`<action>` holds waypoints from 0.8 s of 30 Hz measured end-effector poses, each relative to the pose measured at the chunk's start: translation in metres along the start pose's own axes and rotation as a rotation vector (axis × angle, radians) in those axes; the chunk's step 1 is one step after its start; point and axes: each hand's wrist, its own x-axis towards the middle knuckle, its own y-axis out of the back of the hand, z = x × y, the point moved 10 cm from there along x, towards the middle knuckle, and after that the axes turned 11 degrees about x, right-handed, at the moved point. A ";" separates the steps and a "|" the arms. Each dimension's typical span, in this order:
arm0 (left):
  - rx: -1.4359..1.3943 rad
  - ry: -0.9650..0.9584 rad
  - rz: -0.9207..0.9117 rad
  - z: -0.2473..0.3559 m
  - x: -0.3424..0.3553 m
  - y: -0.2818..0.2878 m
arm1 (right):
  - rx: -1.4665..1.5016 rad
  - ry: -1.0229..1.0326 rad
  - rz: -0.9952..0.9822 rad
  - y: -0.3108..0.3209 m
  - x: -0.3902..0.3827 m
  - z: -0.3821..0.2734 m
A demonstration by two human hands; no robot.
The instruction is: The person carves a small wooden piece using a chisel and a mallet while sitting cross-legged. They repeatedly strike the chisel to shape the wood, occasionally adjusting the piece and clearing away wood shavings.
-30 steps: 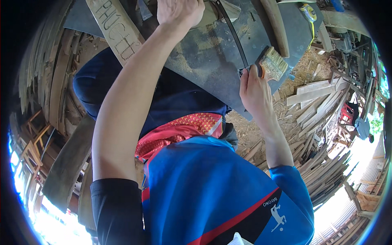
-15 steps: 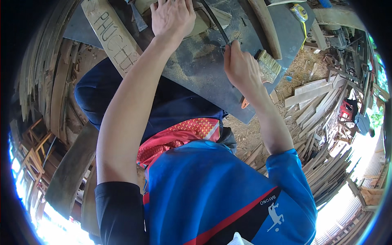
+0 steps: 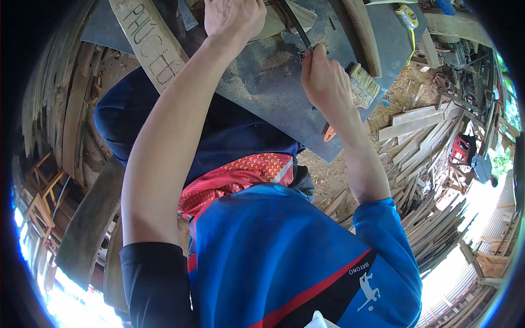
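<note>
Dusty grey bench: right hand closed around the near end of a dark rod over it, probably for control; left hand, apart, by pale wood, likely bracing it (fingers cropped, grip can't be told).

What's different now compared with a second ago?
The right hand has moved forward and left, gripping the thin dark bar throughout; an orange handle end now shows beside its wrist. The brush, tape measure and marked plank stayed put.
</note>
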 end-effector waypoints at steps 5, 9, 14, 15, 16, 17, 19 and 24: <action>-0.019 0.009 -0.006 -0.001 -0.002 0.000 | -0.041 0.046 0.039 0.002 0.017 -0.004; -0.007 0.024 -0.027 -0.001 -0.001 -0.001 | -0.023 0.089 0.034 0.003 0.021 -0.007; 0.010 0.029 -0.018 -0.003 -0.001 -0.008 | -0.039 0.030 -0.014 -0.004 0.022 -0.009; 0.015 0.030 -0.025 -0.003 -0.001 -0.009 | -0.042 0.041 -0.002 -0.004 0.024 -0.011; 0.021 0.031 -0.030 -0.003 -0.001 -0.010 | -0.045 0.053 0.010 -0.004 0.025 -0.013; -0.002 0.032 -0.023 -0.002 -0.003 -0.010 | -0.049 0.064 0.022 -0.003 0.027 -0.014; -0.039 0.016 -0.002 0.000 -0.002 -0.005 | -0.043 0.055 0.023 -0.006 0.030 -0.012; 0.028 0.008 -0.004 -0.002 -0.001 -0.003 | -0.071 0.016 0.019 -0.006 0.027 -0.014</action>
